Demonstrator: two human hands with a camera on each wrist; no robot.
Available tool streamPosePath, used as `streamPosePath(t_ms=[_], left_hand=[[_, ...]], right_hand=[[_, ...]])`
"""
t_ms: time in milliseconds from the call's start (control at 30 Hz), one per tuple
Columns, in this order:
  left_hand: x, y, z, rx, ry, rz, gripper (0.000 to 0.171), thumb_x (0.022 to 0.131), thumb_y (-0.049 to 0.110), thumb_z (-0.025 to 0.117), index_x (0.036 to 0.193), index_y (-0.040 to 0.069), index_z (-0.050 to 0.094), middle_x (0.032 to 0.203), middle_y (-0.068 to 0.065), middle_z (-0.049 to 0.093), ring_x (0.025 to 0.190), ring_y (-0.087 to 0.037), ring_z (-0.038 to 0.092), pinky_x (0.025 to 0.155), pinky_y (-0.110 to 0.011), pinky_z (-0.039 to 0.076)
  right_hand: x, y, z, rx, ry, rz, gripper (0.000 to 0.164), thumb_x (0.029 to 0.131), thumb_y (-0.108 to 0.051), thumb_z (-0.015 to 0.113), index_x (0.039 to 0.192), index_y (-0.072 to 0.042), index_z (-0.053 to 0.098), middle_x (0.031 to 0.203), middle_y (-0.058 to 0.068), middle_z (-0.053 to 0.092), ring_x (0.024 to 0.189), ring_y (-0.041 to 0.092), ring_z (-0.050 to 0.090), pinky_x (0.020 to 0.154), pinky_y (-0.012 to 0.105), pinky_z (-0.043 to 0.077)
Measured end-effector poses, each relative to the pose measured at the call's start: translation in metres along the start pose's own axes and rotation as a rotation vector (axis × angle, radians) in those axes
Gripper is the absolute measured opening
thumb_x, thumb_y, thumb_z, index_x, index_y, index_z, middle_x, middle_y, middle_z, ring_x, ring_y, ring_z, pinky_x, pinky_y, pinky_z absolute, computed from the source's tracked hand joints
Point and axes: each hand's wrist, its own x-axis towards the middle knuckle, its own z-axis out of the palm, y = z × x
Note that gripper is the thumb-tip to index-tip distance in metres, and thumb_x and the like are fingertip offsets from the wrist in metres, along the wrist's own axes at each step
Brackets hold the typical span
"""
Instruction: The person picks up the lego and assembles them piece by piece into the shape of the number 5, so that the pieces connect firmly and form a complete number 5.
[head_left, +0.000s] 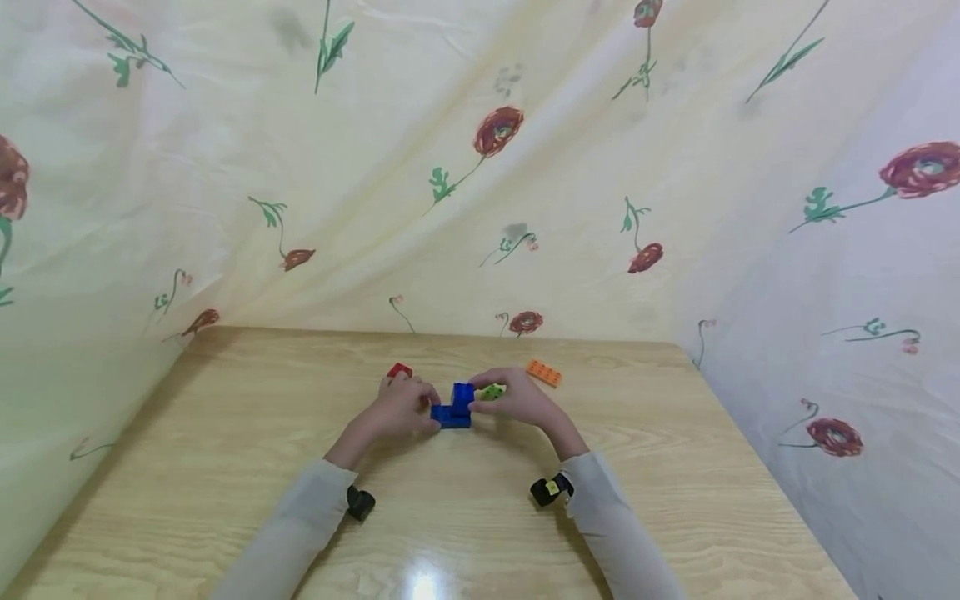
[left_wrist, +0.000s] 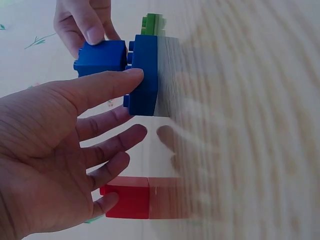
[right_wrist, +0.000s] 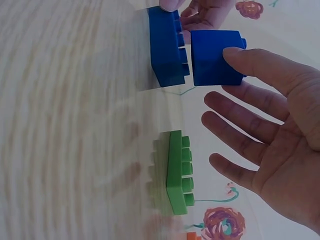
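Note:
A long blue building brick (head_left: 452, 422) lies on the table in front of the person, studs upward. The left hand (head_left: 403, 407) grips its left end between thumb and fingers; in the left wrist view the thumb presses its side. Above the right part of its studs is a blockier blue brick (right_wrist: 215, 60), pinched by the right hand (head_left: 519, 398) between thumb and index finger. A narrow gap shows between this brick and the studs in the right wrist view. The right hand's other fingers spread loosely.
A red brick (left_wrist: 127, 198) stands just beyond the left hand. Behind the right fingers lies a flat green brick (right_wrist: 176, 172), and a flat orange brick (head_left: 543, 372) is farther right. A flowered cloth (head_left: 450, 250) hangs behind the wooden table (head_left: 600, 517).

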Motion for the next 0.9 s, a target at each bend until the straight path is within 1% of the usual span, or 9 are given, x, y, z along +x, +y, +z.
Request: streamPosePath(t_ms=[133,333,600,733,900], left_hand=[[0.002,0.002,-0.003,-0.006,0.001,-0.004,0.032,0.083,0.028,0.086,0.108,0.013,0.073,0.096,-0.001,0.062,0.101,-0.023,0.044,0.094,-0.046,0.029],[0.006,0.005,-0.006,-0.011,0.002,0.003,0.032,0.084,0.028,0.085,0.11,0.012,0.072,0.096,-0.001,0.064,0.1,-0.022,0.045,0.093,-0.045,0.029],[0.005,0.007,-0.012,-0.005,-0.014,-0.013,0.031,0.085,0.026,0.084,0.11,0.012,0.072,0.098,-0.002,0.064,0.102,-0.024,0.045,0.094,-0.046,0.029],[0.004,0.006,-0.01,0.021,-0.012,-0.016,0.031,0.086,0.028,0.083,0.111,0.014,0.071,0.102,-0.003,0.062,0.106,-0.026,0.044,0.094,-0.046,0.029],[0.0,0.007,-0.003,0.037,-0.02,-0.038,0.03,0.087,0.031,0.082,0.111,0.016,0.07,0.106,-0.004,0.059,0.11,-0.028,0.041,0.096,-0.048,0.028]], right_hand=[[0.003,0.0,-0.001,-0.021,-0.002,-0.017,0.037,0.092,-0.022,0.077,0.125,-0.007,0.072,0.12,0.01,0.074,0.114,0.031,0.068,0.098,0.05,0.053],[0.006,-0.003,-0.007,-0.03,-0.022,-0.01,0.039,0.092,-0.021,0.076,0.126,-0.003,0.07,0.122,0.013,0.073,0.115,0.033,0.068,0.098,0.049,0.054],[0.006,-0.009,-0.006,-0.047,-0.04,-0.026,0.038,0.092,-0.021,0.076,0.125,-0.002,0.07,0.121,0.014,0.073,0.115,0.032,0.068,0.099,0.048,0.053],[0.006,-0.01,-0.005,-0.033,-0.033,-0.008,0.039,0.091,-0.02,0.077,0.125,-0.002,0.07,0.123,0.015,0.073,0.117,0.033,0.067,0.1,0.049,0.053],[0.003,-0.009,-0.002,-0.035,-0.048,0.005,0.039,0.091,-0.023,0.078,0.123,-0.003,0.072,0.124,0.014,0.073,0.118,0.032,0.067,0.099,0.049,0.054]])
